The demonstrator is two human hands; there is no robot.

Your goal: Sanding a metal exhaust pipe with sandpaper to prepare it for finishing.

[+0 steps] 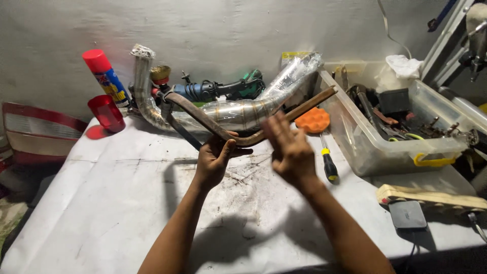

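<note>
Head view: the left hand (215, 157) is wrapped around the low bend of a rusty curved pipe (243, 127), holding it up above the white-covered table (101, 203), while the right hand (289, 152) stands just beside the pipe with fingers spread flat and grasps nothing. Behind the pipe lies a shiny welded exhaust chamber (238, 109); a red-capped spray can (106, 76) and a red cup (107, 112) stand to the left, and an orange polishing pad (313, 120), a yellow-and-black screwdriver (328, 162) and a clear plastic bin (385, 147) of tools sit to the right.
</note>
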